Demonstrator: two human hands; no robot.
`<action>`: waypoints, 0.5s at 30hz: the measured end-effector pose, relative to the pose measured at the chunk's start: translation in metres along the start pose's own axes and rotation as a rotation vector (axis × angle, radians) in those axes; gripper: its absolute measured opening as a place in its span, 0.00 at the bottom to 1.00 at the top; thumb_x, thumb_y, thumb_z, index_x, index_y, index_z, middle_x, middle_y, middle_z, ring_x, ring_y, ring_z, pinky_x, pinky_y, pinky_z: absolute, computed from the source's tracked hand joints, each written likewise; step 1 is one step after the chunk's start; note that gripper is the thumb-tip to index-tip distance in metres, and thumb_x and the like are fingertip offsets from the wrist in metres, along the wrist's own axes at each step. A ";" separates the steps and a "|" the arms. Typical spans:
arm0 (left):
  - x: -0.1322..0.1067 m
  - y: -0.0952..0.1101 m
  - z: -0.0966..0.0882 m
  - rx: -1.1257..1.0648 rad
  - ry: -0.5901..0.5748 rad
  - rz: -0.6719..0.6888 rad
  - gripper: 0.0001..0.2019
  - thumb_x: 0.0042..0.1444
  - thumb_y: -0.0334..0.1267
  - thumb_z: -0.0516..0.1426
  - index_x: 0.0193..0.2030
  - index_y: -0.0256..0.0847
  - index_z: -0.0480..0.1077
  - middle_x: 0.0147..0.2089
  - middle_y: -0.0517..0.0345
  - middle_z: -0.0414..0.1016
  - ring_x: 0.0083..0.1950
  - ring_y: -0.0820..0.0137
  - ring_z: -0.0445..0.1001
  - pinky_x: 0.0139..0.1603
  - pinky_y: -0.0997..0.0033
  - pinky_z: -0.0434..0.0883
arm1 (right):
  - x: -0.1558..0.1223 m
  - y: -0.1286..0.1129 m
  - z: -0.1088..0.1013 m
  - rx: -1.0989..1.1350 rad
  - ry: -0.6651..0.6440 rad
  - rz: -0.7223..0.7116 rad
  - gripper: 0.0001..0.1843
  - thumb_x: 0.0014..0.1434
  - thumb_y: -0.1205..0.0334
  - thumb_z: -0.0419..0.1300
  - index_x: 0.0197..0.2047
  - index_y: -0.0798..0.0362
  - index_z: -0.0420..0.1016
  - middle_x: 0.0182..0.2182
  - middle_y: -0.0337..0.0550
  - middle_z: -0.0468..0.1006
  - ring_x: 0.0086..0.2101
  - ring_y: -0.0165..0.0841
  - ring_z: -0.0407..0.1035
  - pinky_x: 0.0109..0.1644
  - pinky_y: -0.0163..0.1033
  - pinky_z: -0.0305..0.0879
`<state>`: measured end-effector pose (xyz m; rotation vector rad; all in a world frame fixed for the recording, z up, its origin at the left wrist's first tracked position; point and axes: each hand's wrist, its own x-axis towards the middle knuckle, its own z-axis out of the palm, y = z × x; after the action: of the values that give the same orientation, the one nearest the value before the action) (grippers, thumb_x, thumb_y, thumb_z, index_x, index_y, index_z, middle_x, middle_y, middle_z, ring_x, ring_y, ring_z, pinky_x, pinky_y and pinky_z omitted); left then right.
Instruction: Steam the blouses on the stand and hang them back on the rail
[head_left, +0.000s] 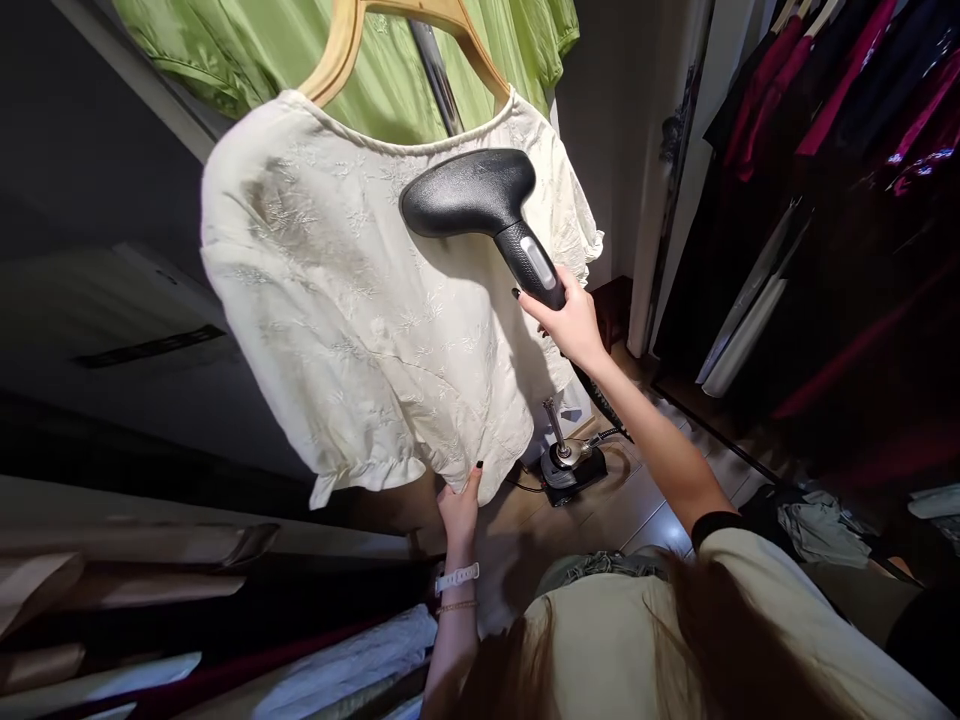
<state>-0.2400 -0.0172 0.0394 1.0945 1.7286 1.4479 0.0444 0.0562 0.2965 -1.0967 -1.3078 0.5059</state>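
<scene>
A white embroidered blouse (360,300) with ruffled cuffs hangs in front of me on a wooden hanger (341,50). My right hand (574,320) is wrapped round the handle of a black garment steamer head (472,195), which is held against or just in front of the blouse's upper chest; I cannot tell whether it touches. Down at the lower hem, my left hand (459,505) pinches the blouse's fabric between thumb and fingers, drawing it downward. The steamer's hose runs below my right wrist, partly hidden by my arm.
Behind the blouse hangs a green garment (390,85) by a metal pole (436,75). The steamer's black base (574,470) stands on the tiled floor (637,515). Dark and magenta clothes (780,90) hang on the right. More garments (352,665) fill the lower left.
</scene>
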 end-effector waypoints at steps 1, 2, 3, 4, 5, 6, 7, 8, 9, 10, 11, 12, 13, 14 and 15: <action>0.000 -0.003 -0.004 0.030 0.002 -0.026 0.19 0.48 0.46 0.68 0.41 0.33 0.80 0.46 0.38 0.83 0.56 0.46 0.80 0.62 0.47 0.72 | 0.006 0.004 0.001 0.010 -0.025 -0.013 0.25 0.58 0.39 0.64 0.46 0.49 0.68 0.31 0.35 0.73 0.29 0.31 0.68 0.37 0.39 0.68; 0.000 -0.006 -0.008 0.049 0.002 -0.045 0.18 0.47 0.46 0.68 0.40 0.33 0.80 0.45 0.39 0.83 0.55 0.46 0.80 0.61 0.47 0.72 | 0.010 0.009 0.003 0.016 -0.048 -0.019 0.24 0.58 0.39 0.64 0.46 0.49 0.69 0.31 0.35 0.73 0.28 0.31 0.68 0.36 0.39 0.68; 0.000 -0.009 -0.012 0.061 -0.003 -0.057 0.18 0.47 0.46 0.69 0.39 0.34 0.79 0.44 0.39 0.84 0.55 0.46 0.80 0.61 0.48 0.73 | 0.011 0.015 0.004 0.019 -0.067 -0.022 0.24 0.58 0.40 0.64 0.46 0.50 0.69 0.31 0.35 0.73 0.27 0.30 0.68 0.36 0.39 0.68; -0.001 -0.011 -0.016 0.069 -0.008 -0.061 0.17 0.46 0.46 0.69 0.38 0.35 0.79 0.43 0.40 0.84 0.55 0.46 0.80 0.61 0.48 0.73 | 0.009 0.022 0.005 0.019 -0.083 -0.021 0.24 0.57 0.41 0.65 0.46 0.50 0.70 0.31 0.35 0.73 0.27 0.31 0.68 0.36 0.39 0.68; -0.001 -0.014 -0.020 0.074 -0.012 -0.063 0.17 0.45 0.46 0.69 0.38 0.35 0.79 0.43 0.41 0.84 0.55 0.46 0.80 0.61 0.49 0.73 | 0.004 0.029 0.006 0.018 -0.102 -0.019 0.24 0.56 0.42 0.66 0.46 0.50 0.71 0.31 0.35 0.73 0.28 0.31 0.68 0.36 0.39 0.68; -0.002 -0.016 -0.024 0.077 -0.015 -0.062 0.17 0.45 0.46 0.70 0.37 0.36 0.79 0.43 0.41 0.84 0.55 0.47 0.80 0.61 0.50 0.73 | -0.002 0.036 0.007 0.015 -0.126 -0.015 0.23 0.55 0.43 0.66 0.46 0.50 0.72 0.31 0.35 0.73 0.30 0.32 0.69 0.38 0.39 0.68; -0.003 -0.017 -0.027 0.078 -0.018 -0.058 0.17 0.45 0.46 0.70 0.37 0.36 0.80 0.43 0.41 0.84 0.56 0.47 0.80 0.61 0.51 0.73 | -0.011 0.044 0.008 0.011 -0.158 -0.010 0.23 0.54 0.44 0.67 0.47 0.51 0.72 0.32 0.36 0.74 0.32 0.33 0.69 0.39 0.39 0.68; -0.004 -0.018 -0.030 0.076 -0.020 -0.048 0.17 0.45 0.46 0.70 0.38 0.36 0.80 0.44 0.41 0.84 0.55 0.48 0.80 0.61 0.51 0.73 | -0.020 0.052 0.009 0.005 -0.199 -0.002 0.23 0.54 0.46 0.67 0.47 0.51 0.73 0.33 0.36 0.74 0.33 0.33 0.69 0.40 0.39 0.67; -0.005 -0.019 -0.032 0.070 -0.021 -0.037 0.18 0.45 0.47 0.70 0.39 0.36 0.80 0.45 0.41 0.84 0.55 0.49 0.80 0.62 0.51 0.73 | -0.030 0.060 0.010 -0.005 -0.245 0.011 0.23 0.53 0.46 0.67 0.47 0.52 0.74 0.34 0.37 0.75 0.35 0.33 0.69 0.40 0.39 0.66; -0.005 -0.019 -0.035 0.059 -0.017 -0.028 0.19 0.45 0.47 0.70 0.40 0.36 0.80 0.45 0.42 0.84 0.55 0.50 0.80 0.62 0.52 0.72 | -0.041 0.068 0.010 -0.021 -0.295 0.031 0.23 0.53 0.46 0.67 0.48 0.52 0.74 0.35 0.37 0.75 0.36 0.33 0.69 0.41 0.38 0.66; -0.006 -0.018 -0.036 0.046 -0.007 -0.026 0.20 0.46 0.48 0.70 0.41 0.36 0.80 0.46 0.41 0.84 0.55 0.50 0.80 0.62 0.52 0.72 | -0.051 0.075 0.011 -0.041 -0.342 0.055 0.24 0.53 0.46 0.66 0.48 0.52 0.75 0.35 0.37 0.75 0.36 0.33 0.69 0.41 0.38 0.65; -0.007 -0.018 -0.038 0.032 0.003 -0.032 0.21 0.46 0.49 0.70 0.42 0.35 0.80 0.47 0.41 0.84 0.55 0.51 0.80 0.62 0.52 0.72 | -0.061 0.082 0.010 -0.065 -0.382 0.082 0.24 0.53 0.46 0.66 0.49 0.52 0.75 0.35 0.36 0.75 0.35 0.32 0.69 0.40 0.38 0.65; -0.007 -0.017 -0.039 0.018 0.012 -0.040 0.22 0.46 0.50 0.70 0.43 0.35 0.80 0.47 0.41 0.83 0.55 0.51 0.80 0.62 0.52 0.72 | -0.070 0.087 0.009 -0.088 -0.414 0.106 0.24 0.53 0.46 0.66 0.49 0.51 0.76 0.35 0.36 0.76 0.35 0.32 0.69 0.40 0.38 0.65; -0.006 -0.016 -0.041 0.003 0.019 -0.045 0.24 0.46 0.50 0.70 0.43 0.34 0.80 0.47 0.40 0.83 0.55 0.52 0.80 0.62 0.52 0.72 | -0.078 0.092 0.006 -0.106 -0.432 0.125 0.24 0.53 0.47 0.66 0.49 0.51 0.76 0.35 0.36 0.76 0.35 0.32 0.69 0.40 0.38 0.65; -0.005 -0.016 -0.042 -0.010 0.026 -0.045 0.25 0.45 0.51 0.70 0.44 0.33 0.79 0.47 0.40 0.83 0.54 0.51 0.80 0.62 0.52 0.72 | -0.084 0.095 0.003 -0.115 -0.439 0.140 0.24 0.53 0.47 0.67 0.49 0.51 0.76 0.35 0.36 0.77 0.35 0.32 0.69 0.40 0.38 0.65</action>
<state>-0.2770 -0.0420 0.0320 1.0290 1.7514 1.4473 0.0459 0.0300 0.1726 -1.2213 -1.6626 0.8175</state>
